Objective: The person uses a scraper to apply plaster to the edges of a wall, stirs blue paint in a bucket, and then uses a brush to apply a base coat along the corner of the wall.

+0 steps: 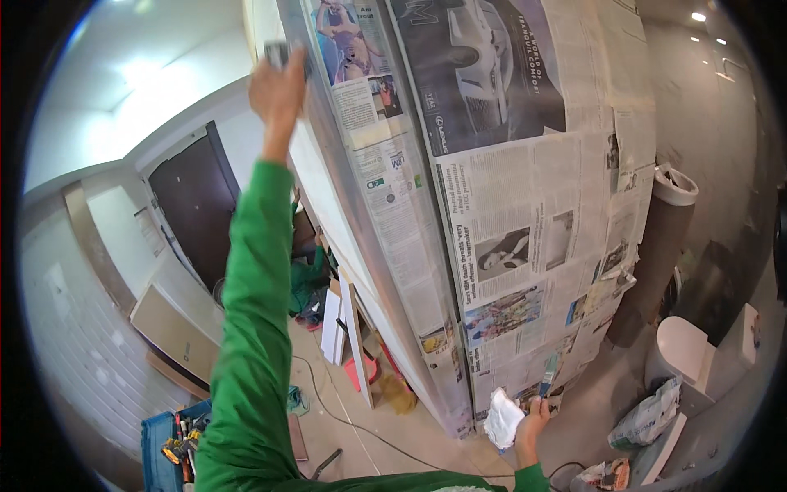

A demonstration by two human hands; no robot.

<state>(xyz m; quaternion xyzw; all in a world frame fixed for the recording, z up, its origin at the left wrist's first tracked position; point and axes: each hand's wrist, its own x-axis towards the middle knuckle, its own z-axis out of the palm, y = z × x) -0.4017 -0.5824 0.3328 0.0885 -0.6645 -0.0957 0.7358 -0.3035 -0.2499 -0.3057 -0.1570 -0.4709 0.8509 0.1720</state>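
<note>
My left hand (277, 97) is stretched up along the edge of a narrow wall end. Its fingers are closed on a small grey block-like tool (277, 54), blurred, against the white strip (316, 176) at the edge. Low on the right, my right hand (533, 422) grips a flat scraper-like tool (549, 373) with a greenish blade or handle. A lump of white paste (502, 420), apparently on a flat holder, is at the same hand; how it is held is partly hidden. Newspaper sheets (525, 184) cover the panel beside my hands.
A blue tool crate (156, 451) stands lower left. Boards (358, 344) lean near a red dustpan-like piece (361, 373). A cable (385, 455) crosses the tiled floor. A person in green (307, 283) crouches behind. A toilet (684, 353) and white sack (648, 414) are right.
</note>
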